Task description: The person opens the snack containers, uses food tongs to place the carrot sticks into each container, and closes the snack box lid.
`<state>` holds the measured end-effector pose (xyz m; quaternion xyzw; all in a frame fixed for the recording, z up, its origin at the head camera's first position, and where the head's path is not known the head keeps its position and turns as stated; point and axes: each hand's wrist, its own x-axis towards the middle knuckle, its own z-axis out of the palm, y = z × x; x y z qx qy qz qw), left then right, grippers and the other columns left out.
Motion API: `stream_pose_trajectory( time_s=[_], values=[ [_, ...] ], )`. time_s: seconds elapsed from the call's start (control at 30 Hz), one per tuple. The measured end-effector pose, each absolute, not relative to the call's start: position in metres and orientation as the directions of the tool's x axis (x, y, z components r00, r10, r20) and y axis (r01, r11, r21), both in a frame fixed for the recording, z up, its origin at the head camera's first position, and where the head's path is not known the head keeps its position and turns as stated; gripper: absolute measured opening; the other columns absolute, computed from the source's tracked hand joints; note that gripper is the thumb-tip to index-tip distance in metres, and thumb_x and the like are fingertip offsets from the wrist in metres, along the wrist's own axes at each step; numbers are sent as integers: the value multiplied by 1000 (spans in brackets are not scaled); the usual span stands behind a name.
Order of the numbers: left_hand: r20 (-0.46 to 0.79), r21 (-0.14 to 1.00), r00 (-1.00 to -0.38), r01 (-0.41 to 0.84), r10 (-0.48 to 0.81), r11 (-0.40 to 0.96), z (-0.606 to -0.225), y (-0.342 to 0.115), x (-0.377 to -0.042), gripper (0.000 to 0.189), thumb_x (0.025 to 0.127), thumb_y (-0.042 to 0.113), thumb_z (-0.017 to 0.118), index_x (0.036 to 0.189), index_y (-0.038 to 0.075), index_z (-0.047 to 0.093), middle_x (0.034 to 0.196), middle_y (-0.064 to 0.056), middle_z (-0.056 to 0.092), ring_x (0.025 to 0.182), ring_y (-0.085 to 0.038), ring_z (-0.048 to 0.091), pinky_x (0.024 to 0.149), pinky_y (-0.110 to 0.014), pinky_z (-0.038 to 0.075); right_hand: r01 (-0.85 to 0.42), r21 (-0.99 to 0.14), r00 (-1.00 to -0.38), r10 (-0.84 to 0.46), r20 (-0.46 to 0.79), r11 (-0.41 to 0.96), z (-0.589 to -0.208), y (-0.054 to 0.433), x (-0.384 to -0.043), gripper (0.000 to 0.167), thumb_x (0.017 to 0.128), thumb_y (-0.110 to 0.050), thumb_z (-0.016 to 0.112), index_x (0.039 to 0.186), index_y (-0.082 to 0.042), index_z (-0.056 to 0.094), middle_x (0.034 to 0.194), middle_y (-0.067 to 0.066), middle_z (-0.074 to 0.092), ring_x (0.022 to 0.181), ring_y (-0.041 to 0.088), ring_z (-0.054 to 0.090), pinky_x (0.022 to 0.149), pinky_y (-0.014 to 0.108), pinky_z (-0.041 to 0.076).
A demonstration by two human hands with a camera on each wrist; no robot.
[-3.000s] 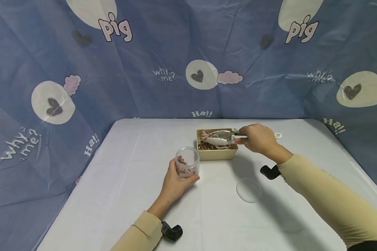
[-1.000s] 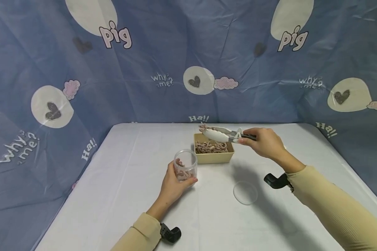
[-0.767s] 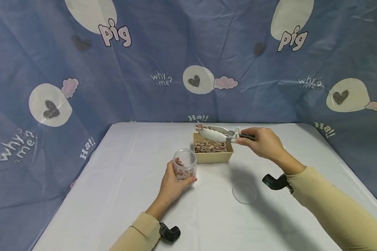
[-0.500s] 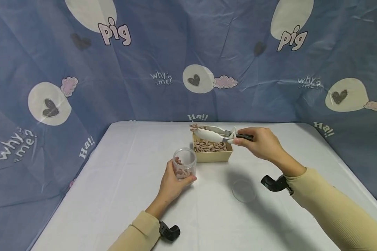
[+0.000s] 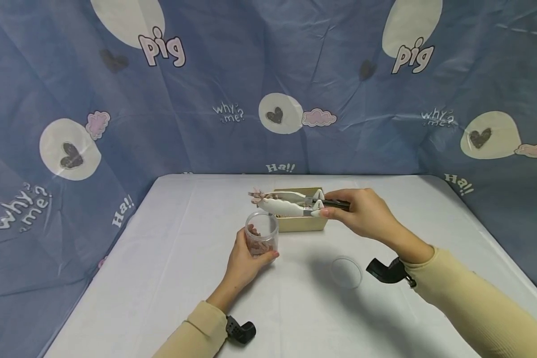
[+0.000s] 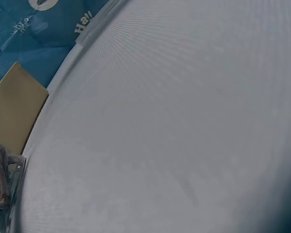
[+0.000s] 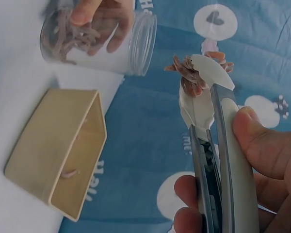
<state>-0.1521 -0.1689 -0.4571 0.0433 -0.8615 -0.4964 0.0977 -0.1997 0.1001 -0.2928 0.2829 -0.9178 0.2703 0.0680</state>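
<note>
My left hand (image 5: 245, 261) grips a clear round jar (image 5: 270, 242) standing on the table, its mouth uncovered. Brownish-pink twisted strips (image 7: 68, 36) lie in its lower part; their exact kind is unclear. In my right hand (image 5: 364, 211) is a pair of white-headed tongs (image 5: 284, 207), squeezed on a clump of the same strips (image 7: 186, 77). That clump hangs just above the jar's far rim in the head view. Beneath and behind the tongs stands a beige rectangular box (image 5: 302, 225), whose contents are mostly hidden by them.
A clear round lid (image 5: 346, 272) lies flat on the white-covered table (image 5: 183, 278), right of the jar. Blue patterned cloth (image 5: 232, 144) rises behind the table and on both sides. The left wrist view catches only edges of box and jar.
The tongs have lifted a clump of strips out of the beige box, then moved left and nearer, over to the jar. My left hand and the jar have stayed nearly still.
</note>
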Motion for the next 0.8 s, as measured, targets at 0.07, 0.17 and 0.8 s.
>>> stream_pose_trajectory(
  time_s=[0.07,0.17,0.8],
  values=[
    [123,866,-977,19,-176,499,-457,-169,-152,96,76,39,85,147,6,30,142,-20,48,135,-38,47,111,-57,37,-559,-458,-829,-488,274,692,-293,98,-197,37,88,-32,74,116,-8,73,95,7,76,57,8,51,65,29,46],
    [115,870,-977,12,-179,493,-456,-169,-152,96,76,39,85,147,7,30,143,-19,48,136,-38,46,112,-56,36,-561,-454,-827,-492,272,692,-293,96,-195,38,87,-33,75,116,-8,73,93,6,76,58,7,51,66,30,47],
    [94,880,-979,-3,-179,475,-456,-169,-152,97,75,42,85,147,9,30,139,-17,51,134,-35,48,113,-55,36,-590,-346,-808,-529,261,730,-306,90,-190,41,85,-36,76,117,-10,73,105,8,77,81,18,68,65,38,53]
  ],
)
